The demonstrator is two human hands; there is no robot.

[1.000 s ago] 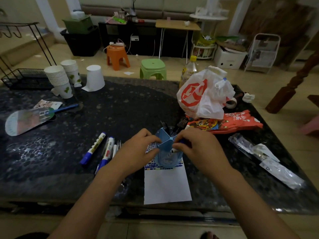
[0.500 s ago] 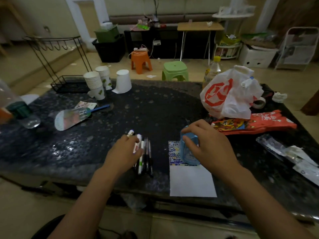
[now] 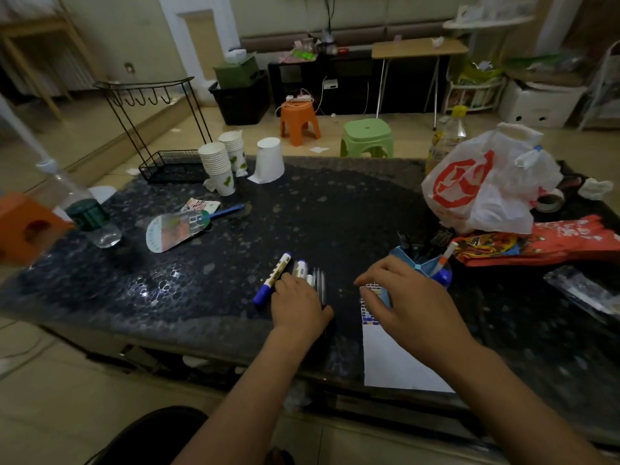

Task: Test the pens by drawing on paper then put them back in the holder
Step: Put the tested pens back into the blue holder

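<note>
A dark, speckled stone table (image 3: 335, 209) fills the middle of the frame under dim indoor light. Beyond it, at upper centre, an orange stool (image 3: 299, 120) and a green stool (image 3: 367, 137) stand on a pale tiled floor (image 3: 84, 135). A black wire rack (image 3: 157, 129) stands at upper left. Along the far cream wall (image 3: 127, 35) sit a black bin (image 3: 241, 100) and a wood-topped desk (image 3: 417, 48). A white box (image 3: 536, 105) sits at upper right.

On the dark speckled stone table (image 3: 335, 209), loose marker pens (image 3: 272, 279) lie left of the white paper sheet (image 3: 396, 364); the blue plastic pen holder (image 3: 421, 263) stands behind it.
</note>
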